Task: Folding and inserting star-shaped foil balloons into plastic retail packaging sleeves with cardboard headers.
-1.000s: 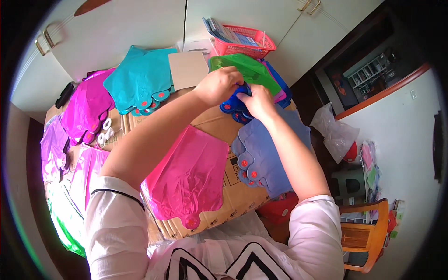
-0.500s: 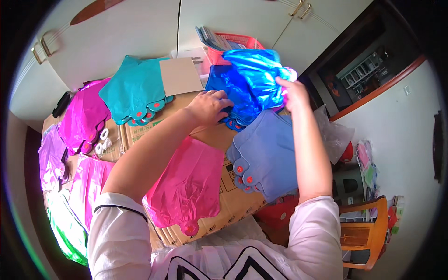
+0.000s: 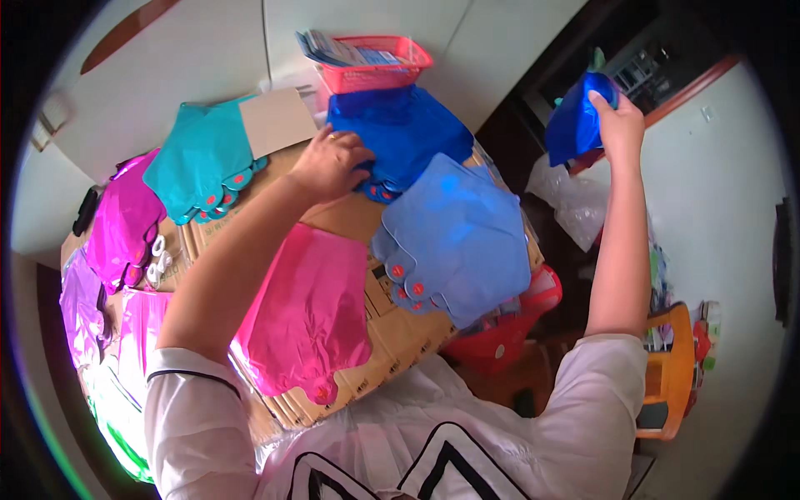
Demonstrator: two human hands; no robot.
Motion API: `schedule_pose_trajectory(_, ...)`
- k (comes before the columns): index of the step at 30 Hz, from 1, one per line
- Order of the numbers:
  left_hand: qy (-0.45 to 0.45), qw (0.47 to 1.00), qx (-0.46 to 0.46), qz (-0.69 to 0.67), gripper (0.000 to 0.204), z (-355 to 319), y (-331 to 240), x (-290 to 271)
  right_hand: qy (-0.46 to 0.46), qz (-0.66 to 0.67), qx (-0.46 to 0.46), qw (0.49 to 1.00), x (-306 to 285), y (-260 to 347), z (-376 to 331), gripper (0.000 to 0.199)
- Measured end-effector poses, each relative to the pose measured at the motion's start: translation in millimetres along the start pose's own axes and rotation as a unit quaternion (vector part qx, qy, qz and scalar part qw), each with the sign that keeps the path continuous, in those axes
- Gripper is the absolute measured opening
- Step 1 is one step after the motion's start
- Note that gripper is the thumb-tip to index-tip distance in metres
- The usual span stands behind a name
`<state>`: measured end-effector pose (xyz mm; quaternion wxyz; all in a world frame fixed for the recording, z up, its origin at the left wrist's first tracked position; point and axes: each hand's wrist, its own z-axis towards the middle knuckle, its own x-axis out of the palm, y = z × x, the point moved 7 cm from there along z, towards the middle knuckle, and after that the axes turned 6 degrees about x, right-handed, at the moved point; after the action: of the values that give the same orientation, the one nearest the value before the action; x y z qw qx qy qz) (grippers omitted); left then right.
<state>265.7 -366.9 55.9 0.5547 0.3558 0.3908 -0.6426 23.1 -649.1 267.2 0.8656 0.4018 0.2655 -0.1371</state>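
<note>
My right hand (image 3: 621, 125) is raised at the upper right, beyond the table's edge. Its thumb and fingers grip a flat, shiny blue foil balloon (image 3: 573, 125), which is partly folded. My left hand (image 3: 335, 162) is on the near left edge of a stack of blue foil balloons (image 3: 417, 133), its fingers bent against the edge and their tips partly hidden. Closer to me lies a stack of pale blue star-shaped foil balloons (image 3: 462, 242) with red-dotted tabs. Pink foil balloons (image 3: 304, 308) lie under and beside my left forearm.
Cardboard (image 3: 404, 342) covers the table. Teal balloons (image 3: 200, 158), a beige card (image 3: 277, 122), magenta balloons (image 3: 125, 221) and white ribbon rolls (image 3: 157, 262) lie left. A red basket (image 3: 371, 79) stands at the back. A clear plastic bag (image 3: 571, 200) and a wooden chair (image 3: 667, 375) are right.
My right hand has carried a blue balloon off the stack, to the right and up past the table. My left hand stays at the stack. The view has shifted right.
</note>
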Motion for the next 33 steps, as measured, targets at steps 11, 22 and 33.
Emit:
schedule_pose_trajectory(11, 0.12, 0.923, 0.33, -0.16, 0.047, -29, -181, -5, 0.157, 0.039, -0.106, 0.981, 40, 16, -265, 0.011)
schedule_pose_trajectory(22, 0.13, 0.925, 0.275, -0.226, 0.02, -17, -174, -1, 0.171, 0.029, 0.024, 0.984, 59, -8, -295, 0.011)
schedule_pose_trajectory(33, 0.189, 0.898, 0.131, -0.375, 0.009, 7, -159, 16, 0.174, 0.037, 0.044, 0.983, 62, -8, -299, 0.014)
